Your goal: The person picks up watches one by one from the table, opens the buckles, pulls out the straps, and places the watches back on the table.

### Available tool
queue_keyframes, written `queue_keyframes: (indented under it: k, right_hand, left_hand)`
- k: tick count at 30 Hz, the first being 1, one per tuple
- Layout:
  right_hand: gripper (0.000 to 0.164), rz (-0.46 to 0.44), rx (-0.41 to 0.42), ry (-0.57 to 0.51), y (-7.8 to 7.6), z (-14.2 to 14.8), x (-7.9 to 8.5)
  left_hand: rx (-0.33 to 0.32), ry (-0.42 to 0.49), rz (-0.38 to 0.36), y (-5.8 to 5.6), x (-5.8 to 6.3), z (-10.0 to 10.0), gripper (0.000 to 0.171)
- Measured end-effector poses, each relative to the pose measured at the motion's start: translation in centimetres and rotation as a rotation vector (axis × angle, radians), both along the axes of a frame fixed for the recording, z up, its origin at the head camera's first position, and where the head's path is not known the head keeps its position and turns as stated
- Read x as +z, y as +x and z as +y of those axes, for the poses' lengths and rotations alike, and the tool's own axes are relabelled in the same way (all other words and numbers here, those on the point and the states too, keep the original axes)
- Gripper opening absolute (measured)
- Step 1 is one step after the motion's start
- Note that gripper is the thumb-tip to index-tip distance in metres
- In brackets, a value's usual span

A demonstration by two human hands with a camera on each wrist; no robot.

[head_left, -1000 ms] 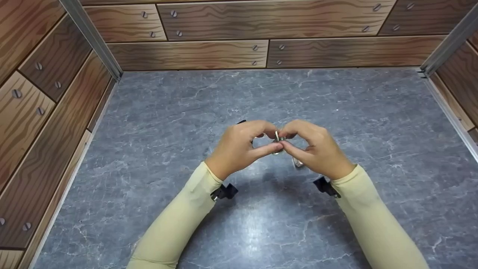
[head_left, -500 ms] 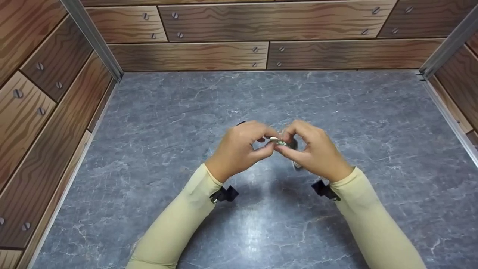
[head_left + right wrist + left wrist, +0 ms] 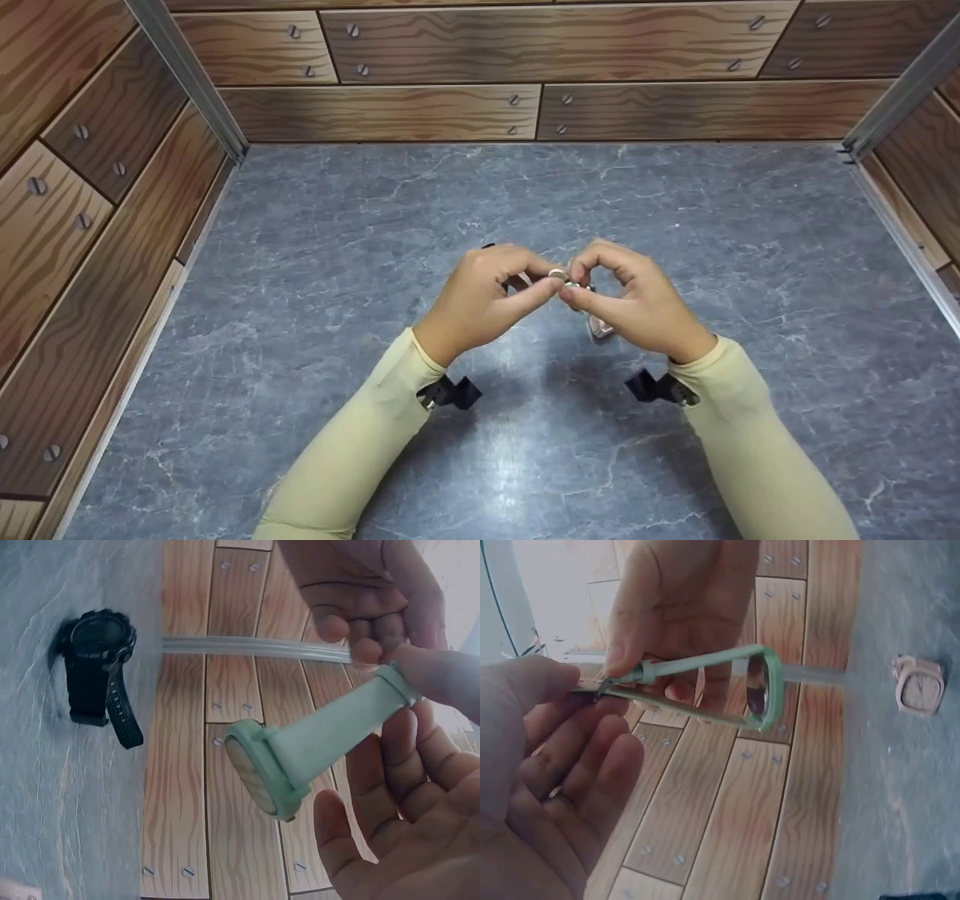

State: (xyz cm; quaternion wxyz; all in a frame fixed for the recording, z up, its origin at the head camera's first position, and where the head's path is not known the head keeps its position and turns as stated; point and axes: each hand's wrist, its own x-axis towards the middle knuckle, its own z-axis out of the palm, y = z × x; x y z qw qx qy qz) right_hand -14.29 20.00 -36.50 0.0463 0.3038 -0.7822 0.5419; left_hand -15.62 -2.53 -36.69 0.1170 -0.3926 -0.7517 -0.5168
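A mint-green wristwatch (image 3: 330,735) hangs between the two hands, its strap bent into a long loop with the case (image 3: 763,688) at the far end. My left hand (image 3: 480,300) pinches one strap end near the metal buckle (image 3: 602,688) between thumb and fingers. Close beside it, my right hand (image 3: 641,304) pinches the strap by the keeper loop (image 3: 399,682). Whether the strap is fastened I cannot tell. The head view shows little of the watch, as fingers cover most of it.
On the grey marbled table (image 3: 360,202) lies a pink watch (image 3: 919,690), partly behind my right hand in the head view. A black watch (image 3: 97,652) with a loose strap end also rests there. Wood-patterned walls (image 3: 427,112) enclose the back and sides.
The fingertips have shifted slightly around the strap ends. A shiny piece between them stood upright one second ago and is now tilted. Both arms stay nearly in place.
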Motion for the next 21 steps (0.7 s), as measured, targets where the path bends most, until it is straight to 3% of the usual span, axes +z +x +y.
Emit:
queue_keyframes:
  k: [5, 9, 14, 21]
  right_hand:
    - [0.014, 0.041, 0.031, 0.021, 0.0, 0.3, 0.1]
    - [0.015, 0.084, 0.037, 0.037, -0.1, 0.3, 0.1]
    - [0.014, 0.132, -0.021, 0.039, -0.1, -0.2, -0.1]
    - [0.015, 0.441, -0.184, 0.144, -0.2, -0.9, -0.4]
  left_hand:
    - [-0.042, 0.073, -0.245, 0.1, 0.1, 0.1, 0.015]
    - [-0.07, 0.135, -0.375, 0.1, 0.0, 0.1, 0.013]
    - [-0.074, 0.207, -0.424, 0.0, -0.1, 0.1, 0.012]
    - [0.008, 0.262, -0.434, -0.2, -0.2, 0.4, 0.01]
